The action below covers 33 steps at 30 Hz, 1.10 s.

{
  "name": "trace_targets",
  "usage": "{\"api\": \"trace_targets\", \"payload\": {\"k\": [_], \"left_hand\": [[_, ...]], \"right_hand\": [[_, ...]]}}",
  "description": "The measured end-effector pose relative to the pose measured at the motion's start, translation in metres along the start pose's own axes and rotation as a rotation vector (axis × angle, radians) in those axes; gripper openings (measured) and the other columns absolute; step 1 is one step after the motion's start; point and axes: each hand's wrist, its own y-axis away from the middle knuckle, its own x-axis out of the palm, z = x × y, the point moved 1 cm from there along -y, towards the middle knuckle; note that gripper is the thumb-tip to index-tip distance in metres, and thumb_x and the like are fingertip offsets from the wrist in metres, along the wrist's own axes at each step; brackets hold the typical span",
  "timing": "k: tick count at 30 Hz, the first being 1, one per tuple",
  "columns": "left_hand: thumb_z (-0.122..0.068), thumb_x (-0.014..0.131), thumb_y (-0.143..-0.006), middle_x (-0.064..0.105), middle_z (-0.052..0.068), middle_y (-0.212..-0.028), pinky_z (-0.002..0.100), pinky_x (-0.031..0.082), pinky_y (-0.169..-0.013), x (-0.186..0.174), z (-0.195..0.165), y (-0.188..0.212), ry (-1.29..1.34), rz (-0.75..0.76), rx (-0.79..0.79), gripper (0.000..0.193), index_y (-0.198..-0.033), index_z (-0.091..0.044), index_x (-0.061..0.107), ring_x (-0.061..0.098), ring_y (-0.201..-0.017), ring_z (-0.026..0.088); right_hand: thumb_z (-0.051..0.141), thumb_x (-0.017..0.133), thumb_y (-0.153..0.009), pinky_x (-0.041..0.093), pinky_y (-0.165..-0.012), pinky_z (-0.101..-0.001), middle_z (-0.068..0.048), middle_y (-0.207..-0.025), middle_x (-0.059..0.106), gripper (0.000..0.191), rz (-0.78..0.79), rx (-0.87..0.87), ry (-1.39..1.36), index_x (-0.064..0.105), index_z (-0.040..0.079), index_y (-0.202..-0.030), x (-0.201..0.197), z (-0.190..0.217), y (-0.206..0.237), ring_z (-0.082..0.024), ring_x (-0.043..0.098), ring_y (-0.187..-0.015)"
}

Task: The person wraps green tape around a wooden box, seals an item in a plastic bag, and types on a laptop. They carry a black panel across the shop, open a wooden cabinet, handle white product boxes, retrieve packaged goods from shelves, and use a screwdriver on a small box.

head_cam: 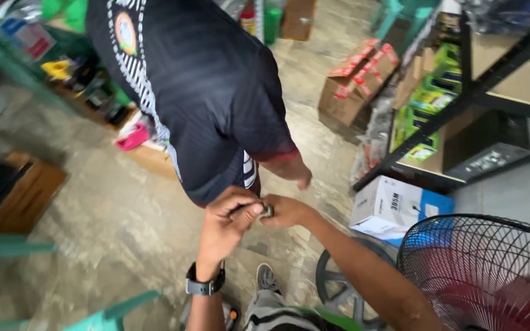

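Note:
My left hand (227, 224), with a dark watch on the wrist, is closed around a small dark metal part (267, 211) held at chest height. My right hand (289, 211) pinches the same part from the right side, fingers touching the left thumb. The part is mostly hidden between the fingers. A person in a dark shirt with a white patterned stripe (197, 86) stands directly in front of me, that person's hand (302, 178) hanging just above mine.
A standing fan with a black wire guard (480, 270) is at lower right. A white and blue box (394, 205) lies on the floor by a black metal shelf (461, 104) with green boxes. Cardboard boxes (357, 76) behind; green plastic chair (7, 251) left.

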Motion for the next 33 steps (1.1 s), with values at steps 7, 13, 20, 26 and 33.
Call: {"api": "trace_targets", "payload": {"k": [7, 13, 20, 26, 33], "left_hand": [[0.001, 0.077, -0.090, 0.068, 0.003, -0.097, 0.020, 0.051, -0.071, -0.002, 0.008, -0.077, -0.098, 0.164, 0.076, 0.010, -0.098, 0.001, 0.072, 0.062, -0.082, 0.005], [0.004, 0.081, -0.086, 0.070, 0.007, -0.095, 0.022, 0.046, -0.063, 0.007, 0.026, -0.125, -0.085, 0.125, 0.070, 0.012, -0.096, 0.001, 0.076, 0.057, -0.075, 0.007], [0.001, 0.081, -0.082, 0.073, 0.006, -0.097, 0.025, 0.056, -0.066, 0.007, 0.046, -0.173, -0.178, 0.057, 0.008, 0.015, -0.096, -0.001, 0.076, 0.069, -0.076, 0.011], [-0.001, 0.082, -0.080, 0.074, 0.008, -0.096, 0.028, 0.057, -0.073, 0.021, 0.065, -0.222, -0.284, -0.017, 0.033, 0.019, -0.097, 0.000, 0.073, 0.071, -0.083, 0.016], [-0.002, 0.081, -0.084, 0.073, 0.007, -0.097, 0.028, 0.056, -0.080, 0.051, 0.090, -0.281, -0.311, -0.105, 0.057, 0.016, -0.098, -0.001, 0.072, 0.071, -0.087, 0.016]], "right_hand": [[0.013, 0.071, -0.084, 0.053, -0.075, -0.0347, -0.008, -0.086, 0.071, 0.026, -0.103, 0.041, -0.036, 0.070, 0.002, -0.107, -0.056, -0.005, -0.017, -0.016, 0.065, -0.081], [0.008, 0.069, -0.086, 0.053, -0.076, -0.0324, -0.009, -0.089, 0.073, 0.020, -0.152, 0.064, -0.096, 0.071, 0.002, -0.105, -0.091, -0.001, -0.027, -0.016, 0.067, -0.083], [0.008, 0.066, -0.092, 0.053, -0.078, -0.0304, -0.004, -0.089, 0.073, 0.014, -0.205, -0.029, -0.237, 0.069, 0.002, -0.105, -0.119, -0.020, -0.058, -0.014, 0.069, -0.085], [0.009, 0.069, -0.088, 0.053, -0.074, -0.0311, -0.003, -0.082, 0.069, 0.011, -0.122, -0.011, -0.231, 0.066, 0.003, -0.097, -0.167, -0.063, -0.088, -0.014, 0.067, -0.079], [0.003, 0.065, -0.082, 0.050, -0.082, -0.0326, -0.003, -0.097, 0.066, 0.022, -0.169, -0.111, -0.219, 0.066, 0.004, -0.104, -0.248, -0.094, -0.095, -0.014, 0.061, -0.090]]}}
